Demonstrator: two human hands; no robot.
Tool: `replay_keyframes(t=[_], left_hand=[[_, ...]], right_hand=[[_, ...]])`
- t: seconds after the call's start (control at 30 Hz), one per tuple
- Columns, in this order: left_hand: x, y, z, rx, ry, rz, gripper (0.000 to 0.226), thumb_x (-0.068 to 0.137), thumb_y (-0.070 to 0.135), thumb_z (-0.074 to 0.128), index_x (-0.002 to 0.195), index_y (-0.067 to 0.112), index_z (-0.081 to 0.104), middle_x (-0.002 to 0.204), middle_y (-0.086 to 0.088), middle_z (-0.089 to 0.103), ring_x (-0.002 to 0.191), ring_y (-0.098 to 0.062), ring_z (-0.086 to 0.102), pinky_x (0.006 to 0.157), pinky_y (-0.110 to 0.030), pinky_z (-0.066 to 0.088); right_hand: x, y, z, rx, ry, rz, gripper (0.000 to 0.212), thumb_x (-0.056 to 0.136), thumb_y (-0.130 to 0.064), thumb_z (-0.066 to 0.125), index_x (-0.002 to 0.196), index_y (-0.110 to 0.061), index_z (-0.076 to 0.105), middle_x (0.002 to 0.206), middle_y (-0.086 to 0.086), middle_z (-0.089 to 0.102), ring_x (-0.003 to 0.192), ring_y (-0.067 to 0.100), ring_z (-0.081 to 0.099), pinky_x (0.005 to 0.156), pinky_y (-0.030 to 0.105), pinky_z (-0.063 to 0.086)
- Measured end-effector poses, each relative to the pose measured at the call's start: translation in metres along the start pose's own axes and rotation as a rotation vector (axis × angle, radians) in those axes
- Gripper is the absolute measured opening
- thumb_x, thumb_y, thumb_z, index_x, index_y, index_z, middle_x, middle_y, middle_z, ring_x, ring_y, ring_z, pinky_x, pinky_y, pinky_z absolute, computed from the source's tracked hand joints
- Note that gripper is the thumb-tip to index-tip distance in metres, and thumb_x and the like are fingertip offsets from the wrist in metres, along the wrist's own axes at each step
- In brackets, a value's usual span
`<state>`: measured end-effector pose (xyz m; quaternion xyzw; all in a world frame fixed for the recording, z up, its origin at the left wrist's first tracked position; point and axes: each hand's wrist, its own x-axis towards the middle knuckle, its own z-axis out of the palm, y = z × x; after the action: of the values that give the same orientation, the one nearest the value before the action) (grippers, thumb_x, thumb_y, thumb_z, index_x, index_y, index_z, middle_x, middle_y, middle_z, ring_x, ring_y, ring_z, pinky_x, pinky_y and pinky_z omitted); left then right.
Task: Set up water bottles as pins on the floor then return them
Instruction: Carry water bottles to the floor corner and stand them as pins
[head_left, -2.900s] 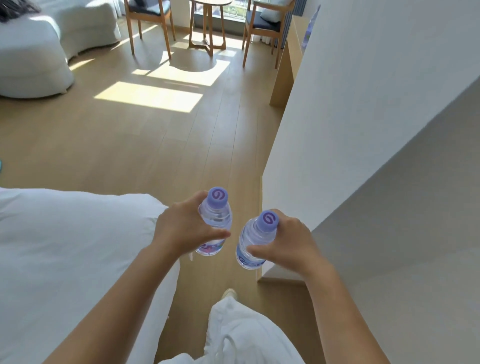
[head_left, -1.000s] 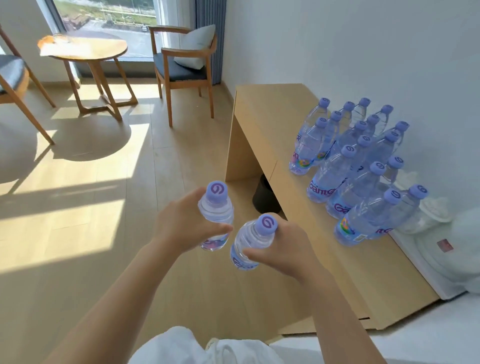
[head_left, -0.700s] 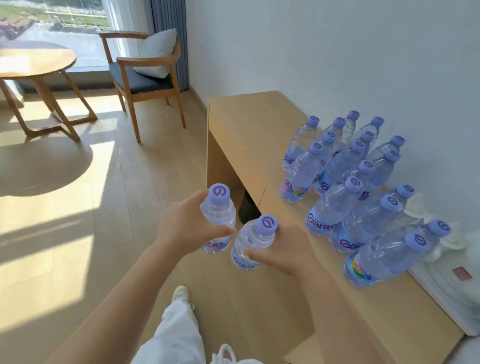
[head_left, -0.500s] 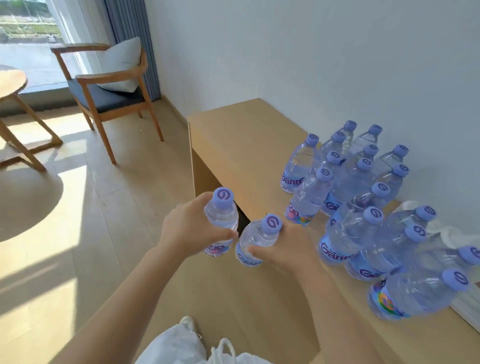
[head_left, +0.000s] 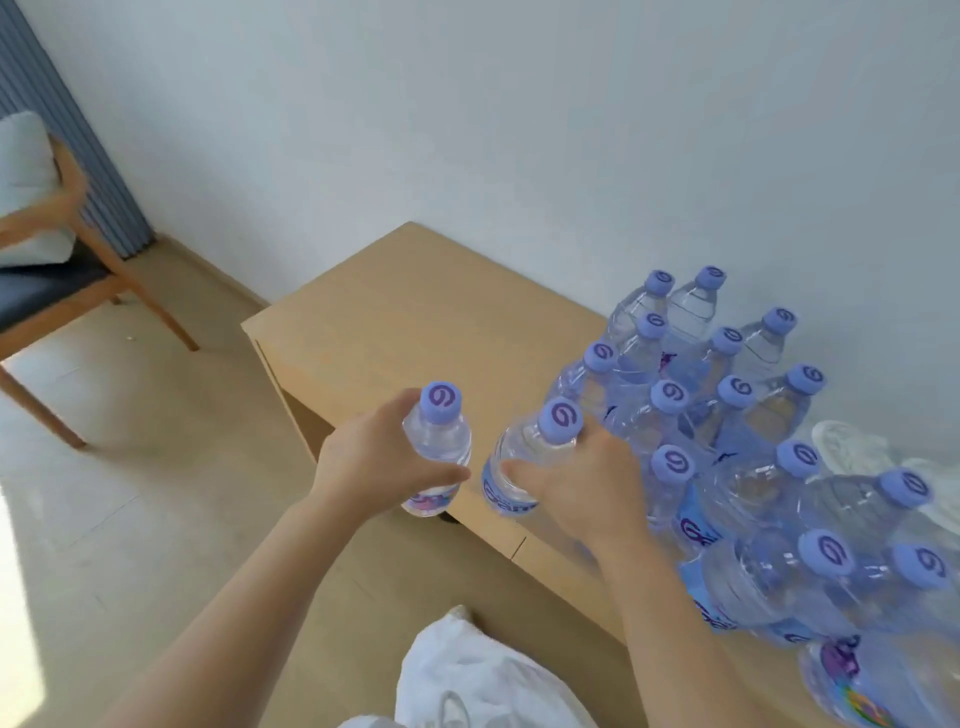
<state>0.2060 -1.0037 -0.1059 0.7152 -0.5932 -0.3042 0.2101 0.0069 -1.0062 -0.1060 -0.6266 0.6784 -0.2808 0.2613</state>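
My left hand (head_left: 374, 462) grips a clear water bottle with a purple cap (head_left: 437, 447), held upright over the front edge of a low wooden cabinet (head_left: 415, 322). My right hand (head_left: 582, 483) grips a second purple-capped bottle (head_left: 524, 457), tilted slightly left, just above the cabinet top. Several more bottles of the same kind (head_left: 727, 415) stand packed together on the cabinet's right part against the wall, right beside my right hand.
A wooden chair with a dark seat and pale cushion (head_left: 47, 260) stands at the left on the light wood floor (head_left: 156, 493). A white wall (head_left: 519, 130) rises behind the cabinet. White plastic items (head_left: 852, 452) lie beyond the bottles. My white trouser leg (head_left: 483, 675) shows below.
I have walked up to the cabinet and turned right toward it. Both hands have carried their bottles forward, so they now sit over the cabinet's front edge beside the group.
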Motion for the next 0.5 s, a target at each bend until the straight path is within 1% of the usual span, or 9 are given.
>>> replay_keyframes(t=[0.07, 0.13, 0.2, 0.23, 0.3, 0.37, 0.43, 0.5], left_hand=[[0.027, 0.002, 0.0, 0.015, -0.01, 0.011, 0.055, 0.045, 0.058, 0.069, 0.096, 0.045, 0.051, 0.081, 0.022, 0.063, 0.076, -0.001, 0.06, 0.064, -0.026, 0.05], [0.05, 0.008, -0.002, 0.018, -0.02, 0.018, 0.056, 0.045, 0.058, 0.07, 0.096, 0.045, 0.052, 0.082, 0.02, 0.064, 0.077, -0.004, 0.061, 0.067, -0.028, 0.052], [0.077, 0.017, -0.005, -0.004, -0.043, 0.038, 0.056, 0.044, 0.057, 0.07, 0.096, 0.045, 0.053, 0.083, 0.018, 0.065, 0.078, -0.006, 0.063, 0.07, -0.035, 0.055], [0.09, 0.023, -0.006, -0.02, -0.049, 0.053, 0.057, 0.044, 0.057, 0.07, 0.097, 0.044, 0.053, 0.084, 0.017, 0.066, 0.08, -0.008, 0.063, 0.072, -0.037, 0.055], [0.114, 0.034, -0.008, -0.042, -0.057, 0.086, 0.064, 0.042, 0.057, 0.071, 0.102, 0.044, 0.054, 0.088, 0.017, 0.066, 0.085, -0.01, 0.063, 0.076, -0.04, 0.055], [0.135, 0.044, -0.008, -0.069, -0.07, 0.106, 0.069, 0.041, 0.057, 0.071, 0.107, 0.044, 0.054, 0.091, 0.019, 0.065, 0.087, -0.01, 0.063, 0.078, -0.04, 0.055], [0.153, 0.051, -0.006, -0.072, -0.091, 0.119, 0.067, 0.041, 0.056, 0.071, 0.105, 0.045, 0.053, 0.09, 0.02, 0.064, 0.087, -0.009, 0.063, 0.077, -0.04, 0.055], [0.168, 0.057, -0.002, -0.055, -0.124, 0.134, 0.064, 0.041, 0.056, 0.07, 0.102, 0.045, 0.053, 0.088, 0.021, 0.064, 0.085, -0.009, 0.062, 0.077, -0.04, 0.055]], right_hand=[[0.025, -0.009, -0.006, -0.009, 0.03, 0.002, 0.04, 0.062, -0.047, 0.077, 0.077, -0.033, 0.043, 0.069, -0.018, 0.052, 0.068, 0.011, 0.052, 0.061, 0.029, 0.04], [0.049, -0.021, -0.014, 0.008, 0.049, 0.009, 0.037, 0.061, -0.049, 0.076, 0.081, -0.03, 0.05, 0.072, -0.016, 0.055, 0.068, 0.008, 0.054, 0.06, 0.028, 0.043], [0.077, -0.033, -0.022, 0.069, 0.06, 0.033, 0.043, 0.059, -0.051, 0.073, 0.091, -0.027, 0.059, 0.077, -0.011, 0.061, 0.075, 0.012, 0.059, 0.068, 0.031, 0.049], [0.09, -0.039, -0.025, 0.087, 0.064, 0.033, 0.046, 0.059, -0.051, 0.073, 0.095, -0.026, 0.06, 0.079, -0.01, 0.062, 0.077, 0.014, 0.061, 0.07, 0.032, 0.05], [0.117, -0.049, -0.026, 0.074, 0.089, 0.018, 0.047, 0.06, -0.048, 0.075, 0.097, -0.024, 0.058, 0.078, -0.012, 0.06, 0.078, 0.015, 0.06, 0.07, 0.032, 0.05], [0.142, -0.054, -0.024, 0.058, 0.127, 0.026, 0.044, 0.061, -0.044, 0.076, 0.094, -0.024, 0.054, 0.075, -0.016, 0.054, 0.078, 0.015, 0.057, 0.068, 0.03, 0.046], [0.164, -0.053, -0.021, 0.067, 0.144, 0.072, 0.045, 0.062, -0.042, 0.077, 0.095, -0.022, 0.054, 0.074, -0.017, 0.051, 0.077, 0.015, 0.056, 0.066, 0.028, 0.042], [0.182, -0.048, -0.019, 0.063, 0.129, 0.143, 0.046, 0.062, -0.039, 0.078, 0.096, -0.019, 0.054, 0.075, -0.015, 0.053, 0.077, 0.017, 0.057, 0.065, 0.028, 0.043]])
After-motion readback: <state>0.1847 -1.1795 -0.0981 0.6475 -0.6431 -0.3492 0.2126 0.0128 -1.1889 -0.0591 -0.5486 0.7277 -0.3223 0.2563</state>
